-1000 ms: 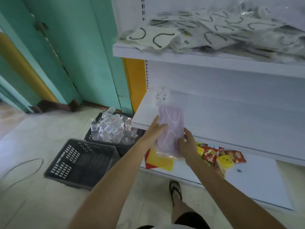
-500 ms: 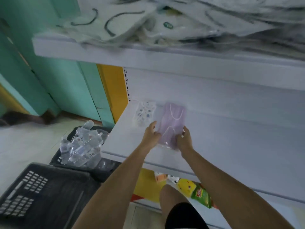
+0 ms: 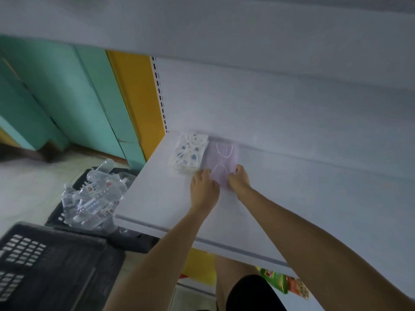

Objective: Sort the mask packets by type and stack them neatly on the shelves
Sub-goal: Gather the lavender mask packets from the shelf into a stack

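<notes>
Both arms reach straight forward over the white shelf, wrists low. The left hand and right hand sit knuckles-up with fingers curled, pinching the near corners of the purple mask packet. It lies flat just beyond them, against the shelf's back. A patterned mask packet lies beyond the left hand, touching the purple one.
</notes>
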A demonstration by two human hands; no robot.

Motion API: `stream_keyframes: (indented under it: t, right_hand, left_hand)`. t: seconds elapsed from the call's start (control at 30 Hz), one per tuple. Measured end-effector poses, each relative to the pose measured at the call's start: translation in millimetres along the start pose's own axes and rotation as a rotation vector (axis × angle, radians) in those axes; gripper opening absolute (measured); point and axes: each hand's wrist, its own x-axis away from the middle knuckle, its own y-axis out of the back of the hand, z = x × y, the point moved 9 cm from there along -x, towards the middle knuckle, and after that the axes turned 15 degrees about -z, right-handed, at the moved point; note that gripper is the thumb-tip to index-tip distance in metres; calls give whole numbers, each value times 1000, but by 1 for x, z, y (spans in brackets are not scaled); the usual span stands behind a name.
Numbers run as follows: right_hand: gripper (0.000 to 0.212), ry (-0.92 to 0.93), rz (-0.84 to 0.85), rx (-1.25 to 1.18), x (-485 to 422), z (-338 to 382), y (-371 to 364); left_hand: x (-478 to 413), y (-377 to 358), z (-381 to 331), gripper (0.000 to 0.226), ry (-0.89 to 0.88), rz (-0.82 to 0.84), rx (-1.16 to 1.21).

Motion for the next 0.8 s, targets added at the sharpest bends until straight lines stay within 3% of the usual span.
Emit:
stream_keyframes:
  t: [0.2,0.4,0.6,0.8]
  right_hand:
    - [61,89,14,214,32,-4,24]
    - [65,460,148,464,112,18,79]
    - [61,792,161,590,217,92,145]
    - [50,1099,88,451,331,195,215]
  left_hand:
    - [17,17,5,42,22,60,-30]
    - [69,80,7,48,2,213,-132]
    - [139,174,-30,53,-281,338,-219]
    - [158,276,-116,48,-599,176,-191]
